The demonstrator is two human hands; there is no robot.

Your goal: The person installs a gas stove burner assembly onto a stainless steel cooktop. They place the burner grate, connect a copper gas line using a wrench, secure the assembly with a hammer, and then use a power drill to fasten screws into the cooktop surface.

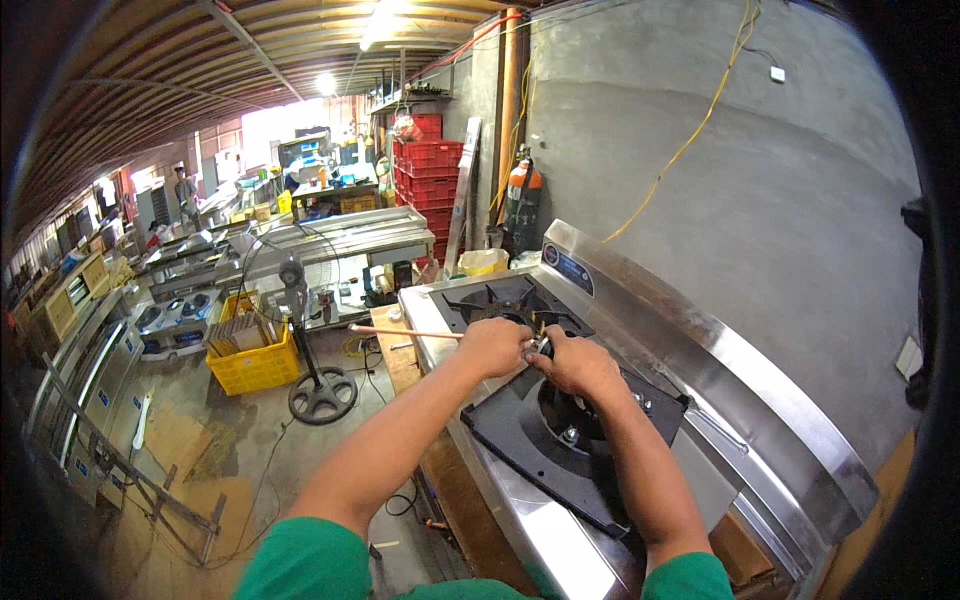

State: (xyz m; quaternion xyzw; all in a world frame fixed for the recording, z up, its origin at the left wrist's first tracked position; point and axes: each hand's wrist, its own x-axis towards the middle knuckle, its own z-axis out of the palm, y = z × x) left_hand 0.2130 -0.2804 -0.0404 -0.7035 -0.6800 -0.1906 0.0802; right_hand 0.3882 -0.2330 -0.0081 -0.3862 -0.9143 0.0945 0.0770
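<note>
Both my hands meet over a stainless-steel gas stove (440, 350). A thin copper-coloured tube (410, 332) sticks out leftward from my left hand (493, 347), whose fingers are closed round it. My right hand (582, 364) pinches a small metal fitting (541, 347) against the left fingertips; its exact shape is partly hidden. Beneath my right wrist lies a black burner plate (520, 425) with a round opening and bolts, set askew on the stove top. Beyond my hands, a black pot support (505, 296) stands over the far burner.
A tall steel backsplash (720, 365) runs along the stove's right side, before a grey wall. At left stand a fan with a round base (322, 395) and a yellow crate (255, 365). Red crates (430, 160) and a gas cylinder (522, 205) are farther back. Cables cross the floor.
</note>
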